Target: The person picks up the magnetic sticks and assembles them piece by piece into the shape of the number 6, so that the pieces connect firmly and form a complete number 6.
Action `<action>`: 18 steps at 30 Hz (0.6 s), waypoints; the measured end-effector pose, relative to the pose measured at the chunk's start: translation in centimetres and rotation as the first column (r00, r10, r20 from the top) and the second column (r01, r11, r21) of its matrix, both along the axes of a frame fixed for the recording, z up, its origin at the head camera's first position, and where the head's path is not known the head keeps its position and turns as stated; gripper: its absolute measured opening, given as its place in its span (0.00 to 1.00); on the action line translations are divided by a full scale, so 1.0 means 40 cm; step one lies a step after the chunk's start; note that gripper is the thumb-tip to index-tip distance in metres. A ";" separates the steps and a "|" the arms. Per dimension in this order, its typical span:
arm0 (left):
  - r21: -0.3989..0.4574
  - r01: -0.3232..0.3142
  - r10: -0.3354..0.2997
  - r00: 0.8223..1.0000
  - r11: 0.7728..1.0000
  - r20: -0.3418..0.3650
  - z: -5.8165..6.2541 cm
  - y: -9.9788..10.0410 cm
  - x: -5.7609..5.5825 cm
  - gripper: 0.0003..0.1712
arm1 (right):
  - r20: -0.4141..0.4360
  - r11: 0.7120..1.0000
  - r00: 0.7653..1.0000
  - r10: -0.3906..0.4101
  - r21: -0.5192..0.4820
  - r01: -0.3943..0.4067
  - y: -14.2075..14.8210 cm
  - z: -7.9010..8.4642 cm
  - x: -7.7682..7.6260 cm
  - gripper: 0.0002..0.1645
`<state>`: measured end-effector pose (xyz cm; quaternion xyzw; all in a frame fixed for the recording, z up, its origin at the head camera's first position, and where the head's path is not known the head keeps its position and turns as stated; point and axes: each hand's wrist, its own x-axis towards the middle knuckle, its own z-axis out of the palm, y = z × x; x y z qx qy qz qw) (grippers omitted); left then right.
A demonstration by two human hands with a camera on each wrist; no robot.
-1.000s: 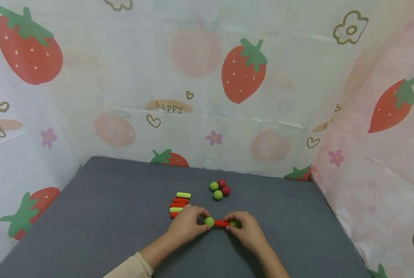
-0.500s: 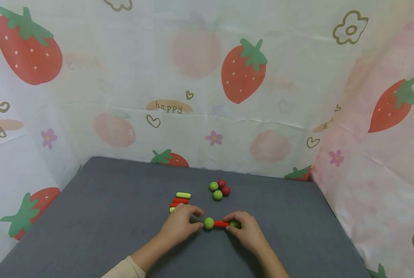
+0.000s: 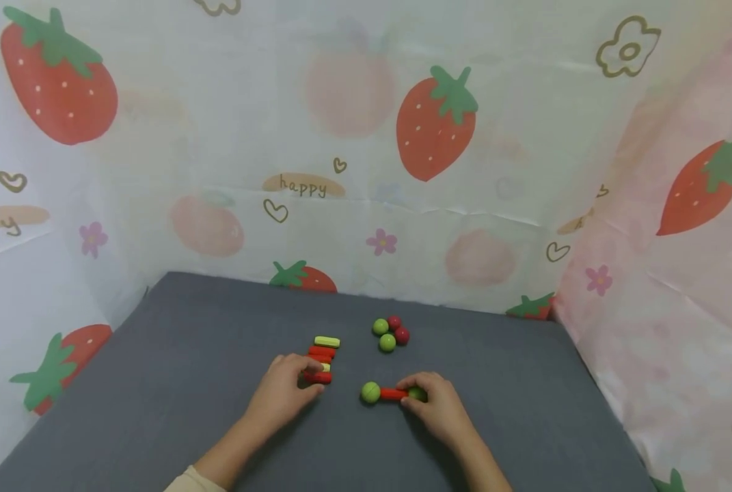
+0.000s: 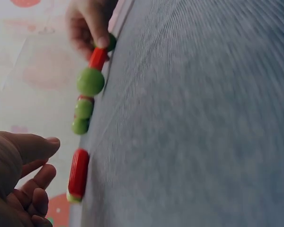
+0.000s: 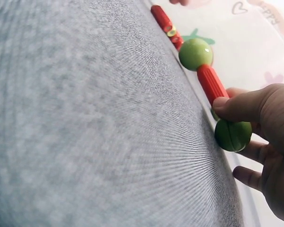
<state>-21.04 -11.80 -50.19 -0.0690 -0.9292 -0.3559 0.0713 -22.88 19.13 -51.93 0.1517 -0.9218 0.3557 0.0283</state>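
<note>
My right hand pinches a red ribbed stick near its right end. That stick joins two green balls: the left ball shows fully, and the right ball sits beneath my fingers. My left hand hovers over a short row of loose sticks, thumb and fingers apart. The front red stick lies just off its fingertips, with a gap visible in the left wrist view. Part of a yellow stick shows behind it, partly covered by the left hand.
A yellow stick lies at the row's far end, with a red stick in front of it. Farther back sit loose balls, including a green ball and a red ball. Patterned cloth walls the grey table.
My left hand has let go of the left green ball and moved left to the row of sticks. My right hand keeps its pinch on the joined stick. The head view has shifted slightly.
</note>
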 end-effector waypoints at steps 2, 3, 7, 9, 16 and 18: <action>0.001 -0.016 0.016 1.000 1.000 0.015 -0.005 -0.013 0.004 0.16 | -0.003 1.000 1.000 -0.008 0.000 0.008 0.000 -0.001 0.002 0.15; 0.002 -0.021 0.021 1.000 1.000 0.021 -0.008 -0.019 0.007 0.16 | -0.002 1.000 1.000 -0.010 0.002 0.010 0.001 -0.003 0.004 0.15; -0.002 -0.030 0.030 0.999 1.000 0.035 -0.012 -0.039 0.000 0.17 | 0.000 1.000 1.000 -0.018 0.002 0.018 0.003 0.001 0.000 0.15; -0.002 -0.033 0.033 0.999 0.999 0.038 -0.017 -0.045 -0.001 0.17 | 0.005 1.000 1.000 -0.012 0.006 0.012 0.004 0.001 0.000 0.14; -0.012 -0.047 0.048 0.998 0.999 0.050 -0.032 -0.048 -0.007 0.18 | 0.019 1.000 1.000 0.007 0.006 -0.007 0.005 -0.003 -0.005 0.14; -0.004 -0.043 0.043 0.997 0.999 0.065 -0.032 -0.046 -0.008 0.19 | 0.018 1.000 1.000 0.007 0.004 -0.007 0.006 -0.006 -0.004 0.14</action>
